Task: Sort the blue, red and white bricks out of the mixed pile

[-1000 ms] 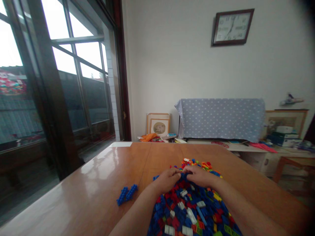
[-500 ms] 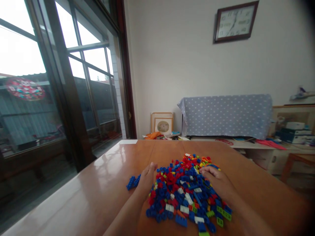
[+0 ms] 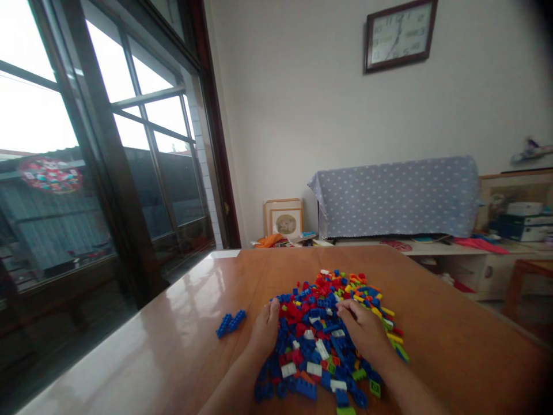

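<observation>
A heap of small building bricks, mostly blue and red with white, green, yellow and orange ones, lies on the wooden table. My left hand rests on edge along the heap's left side, its thumb up by the bricks; whether it grips a brick is hidden. My right hand reaches over the heap's right part, thumb and fingertips close together at the bricks; what they hold, if anything, is too small to make out. Two blue bricks lie apart, left of my left hand.
A white sheet lies at the table's far left corner. Behind the table stand picture frames, a cabinet and something under a grey-blue dotted cloth. A wooden stool is at the right.
My right hand has moved left over the heap, baring yellow and green bricks at its right edge. My left hand still lies along the left side. The view has shifted slightly.
</observation>
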`<state>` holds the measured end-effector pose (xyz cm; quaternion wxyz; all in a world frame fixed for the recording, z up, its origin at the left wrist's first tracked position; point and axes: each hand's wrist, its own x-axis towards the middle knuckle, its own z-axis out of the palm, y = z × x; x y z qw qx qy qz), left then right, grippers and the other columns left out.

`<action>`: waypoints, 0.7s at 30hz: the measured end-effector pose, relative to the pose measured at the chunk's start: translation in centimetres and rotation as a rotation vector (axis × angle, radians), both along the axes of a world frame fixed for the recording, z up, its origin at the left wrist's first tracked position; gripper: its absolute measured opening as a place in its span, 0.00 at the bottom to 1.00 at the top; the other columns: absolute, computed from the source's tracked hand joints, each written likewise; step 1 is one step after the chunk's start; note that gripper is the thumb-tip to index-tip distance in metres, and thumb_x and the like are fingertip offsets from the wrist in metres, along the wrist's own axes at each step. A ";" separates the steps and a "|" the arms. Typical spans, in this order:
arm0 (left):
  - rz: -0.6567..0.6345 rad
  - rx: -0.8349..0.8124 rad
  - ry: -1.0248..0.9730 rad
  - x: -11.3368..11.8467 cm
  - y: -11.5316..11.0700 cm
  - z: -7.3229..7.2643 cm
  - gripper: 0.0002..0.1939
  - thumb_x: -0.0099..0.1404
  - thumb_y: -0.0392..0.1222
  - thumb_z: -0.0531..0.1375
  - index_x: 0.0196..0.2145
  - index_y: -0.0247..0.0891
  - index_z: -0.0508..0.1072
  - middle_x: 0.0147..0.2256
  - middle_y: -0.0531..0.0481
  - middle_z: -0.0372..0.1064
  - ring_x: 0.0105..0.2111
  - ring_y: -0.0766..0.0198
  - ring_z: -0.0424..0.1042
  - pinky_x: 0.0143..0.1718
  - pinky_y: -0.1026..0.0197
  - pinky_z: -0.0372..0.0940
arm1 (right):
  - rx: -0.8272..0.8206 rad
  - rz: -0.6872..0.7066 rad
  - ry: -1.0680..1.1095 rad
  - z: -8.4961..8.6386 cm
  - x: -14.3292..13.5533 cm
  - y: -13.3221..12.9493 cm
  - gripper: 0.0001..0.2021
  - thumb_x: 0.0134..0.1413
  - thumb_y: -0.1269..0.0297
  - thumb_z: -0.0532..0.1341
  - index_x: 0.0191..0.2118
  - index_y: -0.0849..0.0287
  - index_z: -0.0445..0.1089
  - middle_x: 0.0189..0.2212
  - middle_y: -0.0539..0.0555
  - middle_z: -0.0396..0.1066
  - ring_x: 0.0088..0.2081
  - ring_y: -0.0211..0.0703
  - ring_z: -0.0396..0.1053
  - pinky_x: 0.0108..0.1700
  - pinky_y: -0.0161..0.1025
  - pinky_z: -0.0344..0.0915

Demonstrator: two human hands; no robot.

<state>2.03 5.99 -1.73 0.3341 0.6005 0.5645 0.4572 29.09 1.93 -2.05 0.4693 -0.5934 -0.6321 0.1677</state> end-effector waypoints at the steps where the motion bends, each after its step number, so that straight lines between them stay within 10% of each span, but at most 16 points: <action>1: -0.011 0.010 0.013 0.7 0.3 -0.1 0.32 0.68 0.64 0.48 0.48 0.36 0.79 0.50 0.40 0.77 0.59 0.47 0.67 0.62 0.52 0.57 | 0.014 -0.016 0.010 0.1 0.1 0.0 0.21 0.62 0.46 0.51 0.40 0.55 0.74 0.37 0.55 0.78 0.41 0.51 0.73 0.44 0.42 0.65; 12: -0.029 0.036 0.142 6.2 2.2 -0.3 0.35 0.71 0.64 0.41 0.44 0.35 0.77 0.49 0.38 0.76 0.53 0.49 0.72 0.55 0.55 0.61 | 0.159 -0.155 0.323 2.2 1.0 -0.3 0.23 0.61 0.48 0.55 0.52 0.58 0.72 0.32 0.53 0.75 0.32 0.45 0.71 0.35 0.39 0.66; 16: -0.056 0.049 0.083 6.3 2.6 0.3 0.33 0.70 0.64 0.43 0.44 0.36 0.78 0.49 0.40 0.76 0.54 0.49 0.71 0.58 0.53 0.60 | 0.305 -0.131 0.461 4.3 1.5 -1.2 0.32 0.61 0.48 0.57 0.67 0.58 0.57 0.39 0.54 0.74 0.33 0.41 0.69 0.35 0.36 0.67; 21: 0.029 0.037 -0.013 4.7 3.1 1.5 0.29 0.68 0.63 0.50 0.43 0.38 0.79 0.51 0.37 0.75 0.60 0.44 0.66 0.63 0.49 0.56 | 0.180 -0.213 0.386 3.4 2.2 -0.9 0.31 0.61 0.47 0.55 0.64 0.59 0.62 0.33 0.53 0.73 0.27 0.41 0.67 0.30 0.36 0.64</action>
